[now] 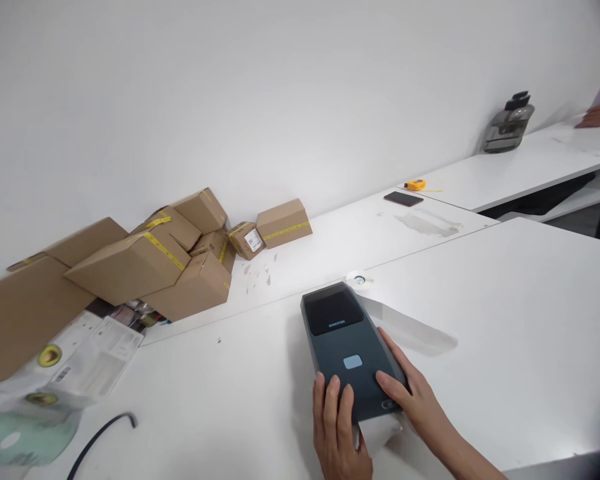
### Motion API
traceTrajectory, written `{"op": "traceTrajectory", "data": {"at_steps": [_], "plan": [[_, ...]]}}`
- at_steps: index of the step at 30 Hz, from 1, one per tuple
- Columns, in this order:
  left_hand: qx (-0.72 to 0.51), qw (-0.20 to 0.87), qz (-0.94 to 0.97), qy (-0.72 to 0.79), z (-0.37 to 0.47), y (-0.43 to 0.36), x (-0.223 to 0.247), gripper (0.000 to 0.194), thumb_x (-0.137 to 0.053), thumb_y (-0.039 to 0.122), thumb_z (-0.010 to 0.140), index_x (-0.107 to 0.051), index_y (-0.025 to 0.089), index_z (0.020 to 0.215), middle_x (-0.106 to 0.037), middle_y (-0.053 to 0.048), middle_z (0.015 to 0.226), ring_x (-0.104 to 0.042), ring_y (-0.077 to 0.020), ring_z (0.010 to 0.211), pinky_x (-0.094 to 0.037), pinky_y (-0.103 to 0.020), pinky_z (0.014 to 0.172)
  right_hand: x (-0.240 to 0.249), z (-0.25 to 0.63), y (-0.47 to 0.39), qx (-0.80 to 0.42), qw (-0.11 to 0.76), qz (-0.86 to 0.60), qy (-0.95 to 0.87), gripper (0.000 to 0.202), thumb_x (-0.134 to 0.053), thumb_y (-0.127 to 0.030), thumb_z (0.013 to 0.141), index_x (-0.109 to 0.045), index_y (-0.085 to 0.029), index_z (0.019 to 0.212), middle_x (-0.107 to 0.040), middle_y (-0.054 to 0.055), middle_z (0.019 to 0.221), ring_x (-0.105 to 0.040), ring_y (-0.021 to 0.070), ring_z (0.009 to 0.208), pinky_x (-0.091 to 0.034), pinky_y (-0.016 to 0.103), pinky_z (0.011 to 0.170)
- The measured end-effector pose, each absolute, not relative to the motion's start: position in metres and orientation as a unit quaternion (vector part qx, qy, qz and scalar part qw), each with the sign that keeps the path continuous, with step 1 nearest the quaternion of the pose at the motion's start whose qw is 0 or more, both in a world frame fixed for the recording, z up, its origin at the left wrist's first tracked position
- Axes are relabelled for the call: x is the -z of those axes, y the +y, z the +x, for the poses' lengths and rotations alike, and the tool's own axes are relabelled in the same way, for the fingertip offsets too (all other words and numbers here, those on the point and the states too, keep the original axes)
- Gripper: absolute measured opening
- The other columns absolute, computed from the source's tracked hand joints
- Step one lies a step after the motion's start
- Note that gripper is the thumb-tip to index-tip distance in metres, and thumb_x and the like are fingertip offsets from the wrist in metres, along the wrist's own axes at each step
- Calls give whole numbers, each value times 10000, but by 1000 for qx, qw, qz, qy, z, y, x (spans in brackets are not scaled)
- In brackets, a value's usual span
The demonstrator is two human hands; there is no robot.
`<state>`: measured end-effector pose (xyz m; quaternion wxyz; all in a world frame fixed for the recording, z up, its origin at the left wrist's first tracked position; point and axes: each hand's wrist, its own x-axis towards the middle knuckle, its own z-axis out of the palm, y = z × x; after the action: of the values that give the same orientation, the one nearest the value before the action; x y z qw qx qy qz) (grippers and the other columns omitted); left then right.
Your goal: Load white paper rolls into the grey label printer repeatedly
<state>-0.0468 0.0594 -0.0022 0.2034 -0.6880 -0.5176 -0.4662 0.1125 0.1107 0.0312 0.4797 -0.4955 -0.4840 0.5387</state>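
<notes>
A dark blue-grey box-shaped device (pixel 340 350) with a black panel at its far end and a light blue square on top is held over the white table (pixel 220 393). My left hand (pixel 337 427) wraps its near left corner, fingers on the top face. On the right side, my right hand (pixel 413 393) grips the device with the thumb on top and the fingers along the edge. Something whitish and partly hidden shows beneath the near end. Just beyond the device lies a white roll (pixel 360 280) on the table.
Cardboard boxes (pixel 130 267) with yellow tape are piled at the left against the wall. Plastic packages (pixel 35 427) and a black cable (pixel 100 437) lie at the near left. Farther right are a phone (pixel 403 199), a yellow tape measure (pixel 415 185) and a grey bottle (pixel 510 125).
</notes>
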Motion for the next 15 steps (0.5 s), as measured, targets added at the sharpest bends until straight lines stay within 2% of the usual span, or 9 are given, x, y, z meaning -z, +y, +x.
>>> {"op": "traceTrajectory", "data": {"at_steps": [3, 7, 12, 15], "plan": [[477, 218, -684, -506, -46, 62, 3, 345, -439, 255, 988, -603, 155, 1275, -663, -149, 1215, -494, -301, 1357, -502, -431, 1035, -26, 112, 111, -543, 484, -497, -473, 854, -588, -644, 821, -315, -275, 1541, -489, 107, 1504, -521, 355, 1310, -474, 494, 1043], [503, 200, -660, -521, -44, 64, 5, 279, -446, 273, 992, -638, 188, 1175, -673, -115, 1143, -493, -270, 1358, -485, -402, 1049, -25, 110, 109, -556, 491, -483, -465, 830, -597, -606, 834, -305, -292, 1545, -467, 104, 1525, -530, 361, 1304, -496, 483, 1022], [503, 186, -656, -531, -40, 65, 11, 258, -473, 251, 980, -631, 212, 1181, -676, -100, 1122, -492, -267, 1360, -502, -402, 1026, -27, 106, 107, -522, 509, -509, -458, 796, -571, -607, 854, -283, -332, 1544, -335, 70, 1607, -358, 350, 1440, -383, 527, 1125], [517, 162, -635, -551, -36, 62, 7, 310, -485, 264, 972, -611, 270, 1256, -689, -86, 1155, -503, -261, 1351, -496, -427, 1036, -16, 113, 107, -526, 505, -480, -488, 852, -576, -646, 839, -241, -339, 1560, -293, 69, 1627, -321, 345, 1462, -385, 522, 1128]]}}
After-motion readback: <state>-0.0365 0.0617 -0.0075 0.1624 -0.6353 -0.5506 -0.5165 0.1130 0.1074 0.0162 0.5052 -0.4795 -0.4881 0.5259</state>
